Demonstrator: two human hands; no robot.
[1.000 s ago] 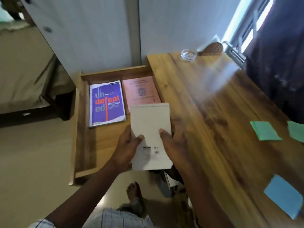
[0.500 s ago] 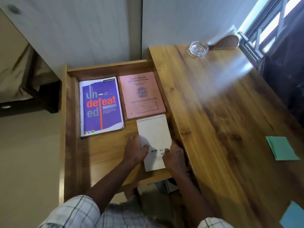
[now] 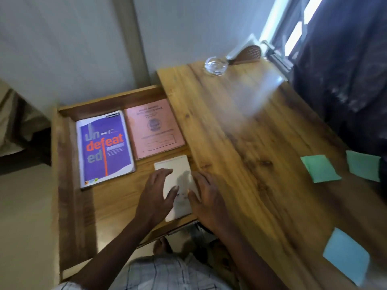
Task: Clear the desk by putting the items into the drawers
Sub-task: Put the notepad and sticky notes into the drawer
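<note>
the white notepad lies flat in the open drawer, at six o'clock from the pink booklet. my left hand and right hand flank it, fingers spread, gripping nothing. sticky notes sit on the desk at three o'clock.

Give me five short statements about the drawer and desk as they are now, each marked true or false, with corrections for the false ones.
1. The white notepad lies in the open drawer. True.
2. The purple book lies right of the pink record book. False: it lies left of it.
3. Two green sticky pads are on the desk. True.
4. The glass ashtray sits in the drawer. False: it is on the desk's far end.
5. The left hand holds the blue pad. False: the pad lies untouched on the desk.
</note>
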